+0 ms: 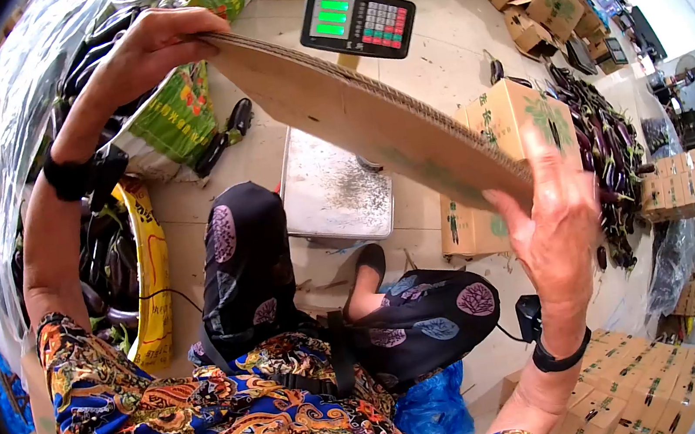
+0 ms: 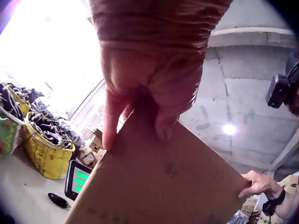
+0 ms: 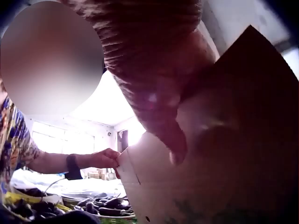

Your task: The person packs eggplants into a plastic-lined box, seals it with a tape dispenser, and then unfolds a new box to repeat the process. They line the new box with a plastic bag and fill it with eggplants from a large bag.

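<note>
A flattened cardboard box [image 1: 352, 120] is raised in front of the person, its layered edge facing up in the head view. The left hand [image 1: 146, 55] pinches its far-left corner; in the left wrist view, that hand's thumb and fingers lie on either side of the cardboard [image 2: 159, 182]. At the opposite end the right hand [image 1: 557, 224] grips the edge, thumb on the near face. The right wrist view shows this thumb [image 3: 175, 144] against the broad panel [image 3: 224, 168]. Below the cardboard stands a scale with a metal platform [image 1: 332, 197] and a lit green display [image 1: 358, 22].
Eggplants fill a yellow sack [image 1: 155, 286] and a green bag [image 1: 177, 121] on the left. Loose eggplants [image 1: 610, 147] are heaped at right, beside printed cartons [image 1: 519, 120]. More cartons [image 1: 641, 380] stand lower right. A blue plastic bag [image 1: 434, 407] lies by the person's leg.
</note>
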`<action>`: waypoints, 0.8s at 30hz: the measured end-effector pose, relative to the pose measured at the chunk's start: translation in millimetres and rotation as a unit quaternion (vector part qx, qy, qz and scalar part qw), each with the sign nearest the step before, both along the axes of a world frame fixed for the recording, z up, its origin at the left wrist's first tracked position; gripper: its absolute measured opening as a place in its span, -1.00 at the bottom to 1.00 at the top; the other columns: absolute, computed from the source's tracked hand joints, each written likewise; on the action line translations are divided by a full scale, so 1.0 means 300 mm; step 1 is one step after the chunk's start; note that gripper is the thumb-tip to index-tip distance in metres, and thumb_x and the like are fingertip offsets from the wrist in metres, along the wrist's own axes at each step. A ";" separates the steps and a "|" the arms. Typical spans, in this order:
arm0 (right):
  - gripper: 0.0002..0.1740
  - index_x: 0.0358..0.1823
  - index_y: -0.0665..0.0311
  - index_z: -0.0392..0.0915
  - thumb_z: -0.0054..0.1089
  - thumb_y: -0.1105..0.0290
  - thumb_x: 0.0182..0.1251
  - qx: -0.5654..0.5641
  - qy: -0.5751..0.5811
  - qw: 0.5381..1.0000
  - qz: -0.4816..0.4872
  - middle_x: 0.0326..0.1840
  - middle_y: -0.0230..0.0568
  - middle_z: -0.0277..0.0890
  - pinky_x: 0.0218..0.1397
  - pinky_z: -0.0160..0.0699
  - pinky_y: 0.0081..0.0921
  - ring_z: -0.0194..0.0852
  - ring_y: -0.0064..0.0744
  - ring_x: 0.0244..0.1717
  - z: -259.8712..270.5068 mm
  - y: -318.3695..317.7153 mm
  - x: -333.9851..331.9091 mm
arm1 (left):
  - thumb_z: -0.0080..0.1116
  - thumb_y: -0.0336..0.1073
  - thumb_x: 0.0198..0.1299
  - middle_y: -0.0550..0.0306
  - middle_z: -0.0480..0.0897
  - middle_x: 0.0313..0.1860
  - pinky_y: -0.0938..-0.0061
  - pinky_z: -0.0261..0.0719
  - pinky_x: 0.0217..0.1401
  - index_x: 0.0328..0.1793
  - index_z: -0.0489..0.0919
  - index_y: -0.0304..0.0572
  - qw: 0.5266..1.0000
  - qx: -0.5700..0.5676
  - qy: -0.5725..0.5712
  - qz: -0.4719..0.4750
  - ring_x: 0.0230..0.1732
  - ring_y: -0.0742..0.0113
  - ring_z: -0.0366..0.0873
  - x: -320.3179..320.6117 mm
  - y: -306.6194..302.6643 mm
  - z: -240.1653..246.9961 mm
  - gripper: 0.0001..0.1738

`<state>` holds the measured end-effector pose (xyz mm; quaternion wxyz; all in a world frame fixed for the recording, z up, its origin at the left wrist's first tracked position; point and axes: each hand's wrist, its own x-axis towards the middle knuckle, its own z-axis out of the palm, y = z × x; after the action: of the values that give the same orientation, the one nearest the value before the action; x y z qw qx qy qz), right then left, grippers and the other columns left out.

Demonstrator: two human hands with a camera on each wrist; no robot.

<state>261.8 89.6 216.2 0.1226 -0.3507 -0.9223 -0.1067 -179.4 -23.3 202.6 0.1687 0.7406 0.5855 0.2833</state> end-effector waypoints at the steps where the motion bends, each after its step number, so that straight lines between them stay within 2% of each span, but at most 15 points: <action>1: -0.46 0.15 0.25 0.57 0.50 0.34 0.11 -0.166 0.034 0.985 0.015 -0.19 -0.03 0.70 -0.11 0.61 -0.20 0.69 -0.04 -0.17 -0.026 0.009 0.000 | 0.17 -0.51 0.32 0.16 0.62 -0.12 0.52 0.55 0.09 0.09 0.60 -0.33 1.000 0.009 0.015 0.003 -0.05 0.48 0.56 -0.001 0.008 -0.018 -0.77; 2: -0.67 -0.02 0.27 0.61 0.41 0.34 0.22 -0.158 0.058 0.976 0.135 -0.34 -0.02 0.67 -0.29 0.63 -0.20 0.69 -0.02 -0.36 -0.089 0.021 0.002 | 0.20 -0.46 0.32 0.13 0.61 -0.17 0.47 0.56 -0.06 0.00 0.60 -0.35 1.000 0.028 0.012 -0.002 -0.13 0.41 0.57 0.010 0.021 -0.030 -0.83; 3: -0.73 -0.09 0.28 0.59 0.37 0.33 0.26 -0.204 -0.022 0.973 0.106 -0.35 -0.01 0.66 -0.26 0.63 -0.17 0.68 0.00 -0.34 -0.115 -0.007 -0.015 | 0.24 -0.45 0.30 0.20 0.61 -0.12 0.50 0.60 0.02 0.04 0.61 -0.27 0.998 0.055 -0.012 0.017 -0.07 0.45 0.58 -0.024 0.053 -0.094 -0.79; 4: -0.77 -0.17 0.29 0.58 0.33 0.30 0.29 -0.234 -0.006 0.965 0.120 -0.36 -0.01 0.65 -0.27 0.63 -0.16 0.69 -0.01 -0.33 -0.168 -0.031 -0.033 | 0.27 -0.44 0.28 0.26 0.61 -0.05 0.50 0.61 0.11 0.12 0.61 -0.21 0.995 0.046 -0.042 0.078 -0.02 0.48 0.59 -0.051 0.089 -0.162 -0.71; 6: -0.77 -0.25 0.37 0.54 0.33 0.34 0.28 -0.276 0.037 0.955 0.107 -0.42 0.10 0.59 -0.31 0.55 -0.12 0.62 0.13 -0.36 -0.205 -0.073 -0.092 | 0.27 -0.32 0.35 0.15 0.59 0.13 0.47 0.59 0.21 0.36 0.51 -0.14 0.983 0.083 -0.112 0.119 0.08 0.44 0.59 -0.064 0.159 -0.289 -0.54; 8: -0.71 -0.30 0.44 0.48 0.32 0.33 0.30 -0.314 0.077 0.941 0.097 -0.48 0.20 0.51 -0.36 0.45 -0.07 0.54 0.26 -0.40 -0.269 -0.079 -0.126 | 0.37 0.08 0.25 -0.29 0.41 0.44 0.31 0.55 0.32 0.65 0.11 -0.13 0.937 0.080 -0.287 0.179 0.33 0.03 0.51 0.005 0.197 -0.378 0.00; 9: -0.71 -0.30 0.45 0.46 0.31 0.33 0.31 -0.321 0.083 0.938 0.096 -0.49 0.21 0.50 -0.37 0.45 -0.06 0.53 0.28 -0.40 -0.311 -0.089 -0.138 | 0.40 0.22 0.15 -0.45 0.25 0.52 0.22 0.47 0.41 0.68 -0.09 -0.28 0.911 0.066 -0.351 0.207 0.45 -0.15 0.37 0.024 0.236 -0.442 0.24; 10: -0.70 -0.30 0.45 0.45 0.30 0.33 0.33 -0.328 0.089 0.936 0.094 -0.50 0.22 0.48 -0.37 0.45 -0.05 0.52 0.30 -0.40 -0.357 -0.102 -0.146 | 0.41 0.29 0.09 -0.49 0.23 0.53 0.15 0.36 0.50 0.67 -0.14 -0.35 0.902 0.055 -0.344 0.254 0.51 -0.19 0.29 0.059 0.265 -0.483 0.34; 11: -0.70 -0.30 0.45 0.44 0.29 0.32 0.34 -0.334 0.093 0.933 0.092 -0.52 0.23 0.47 -0.37 0.44 -0.04 0.51 0.32 -0.40 -0.380 -0.116 -0.153 | 0.37 0.30 0.14 -0.35 -0.04 0.66 0.11 0.29 0.53 0.69 -0.26 -0.33 0.908 0.003 -0.325 0.263 0.63 -0.12 0.06 0.086 0.288 -0.499 0.36; 13: -0.65 -0.09 0.52 0.45 0.26 0.32 0.37 -0.377 0.085 0.918 0.084 -0.35 0.29 0.55 -0.23 0.56 -0.05 0.57 0.34 -0.27 -0.374 -0.136 -0.169 | 0.39 0.35 0.06 -0.35 -0.09 0.67 0.02 0.23 0.55 0.68 -0.29 -0.39 0.881 -0.057 -0.371 0.288 0.64 -0.14 0.01 0.145 0.329 -0.559 0.44; 15: -0.55 0.06 0.58 0.44 0.26 0.31 0.37 -0.416 0.111 0.897 0.102 -0.21 0.35 0.58 -0.12 0.63 -0.04 0.60 0.35 -0.17 -0.377 -0.157 -0.191 | 0.41 0.39 0.01 -0.34 -0.09 0.67 -0.07 0.23 0.53 0.69 -0.29 -0.34 0.834 -0.138 -0.479 0.235 0.64 -0.15 0.01 0.223 0.298 -0.461 0.48; 16: -0.50 0.18 0.62 0.37 0.22 0.36 0.38 -0.436 0.128 0.884 0.105 -0.10 0.41 0.55 -0.03 0.61 -0.03 0.58 0.38 -0.09 -0.383 -0.179 -0.199 | 0.41 0.40 0.00 -0.32 -0.05 0.66 -0.09 0.27 0.49 0.70 -0.27 -0.27 0.839 -0.136 -0.475 0.229 0.63 -0.14 0.03 0.238 0.289 -0.434 0.47; 19: -0.63 0.09 0.57 0.42 0.18 0.40 0.41 -0.416 0.175 0.889 0.076 -0.15 0.32 0.61 -0.04 0.60 -0.11 0.61 0.32 -0.13 -0.432 -0.216 -0.214 | 0.41 0.37 0.02 -0.27 0.06 0.62 -0.03 0.33 0.43 0.72 -0.24 -0.18 0.848 -0.143 -0.453 0.234 0.59 -0.10 0.11 0.245 0.296 -0.438 0.42; 21: -0.64 0.11 0.59 0.41 0.14 0.47 0.40 -0.420 0.158 0.891 0.066 -0.19 0.31 0.61 -0.06 0.59 -0.10 0.61 0.32 -0.15 -0.400 -0.223 -0.233 | 0.41 0.36 0.03 -0.23 0.16 0.58 0.04 0.38 0.37 0.72 -0.20 -0.15 0.895 -0.079 -0.382 0.215 0.55 -0.05 0.18 0.213 0.333 -0.520 0.39; 24: -0.62 0.14 0.60 0.41 0.13 0.48 0.41 -0.410 0.150 0.896 0.087 -0.20 0.33 0.60 -0.08 0.58 -0.06 0.60 0.34 -0.17 -0.373 -0.208 -0.236 | 0.42 0.35 0.04 -0.12 0.22 0.56 0.14 0.42 0.33 0.72 -0.12 -0.15 0.872 -0.099 -0.430 0.211 0.51 0.04 0.24 0.213 0.304 -0.482 0.35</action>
<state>191.1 27.0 104.4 0.1136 -0.3003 -0.8817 0.3457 -115.4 67.9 58.0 0.4124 0.3841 0.6222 0.5434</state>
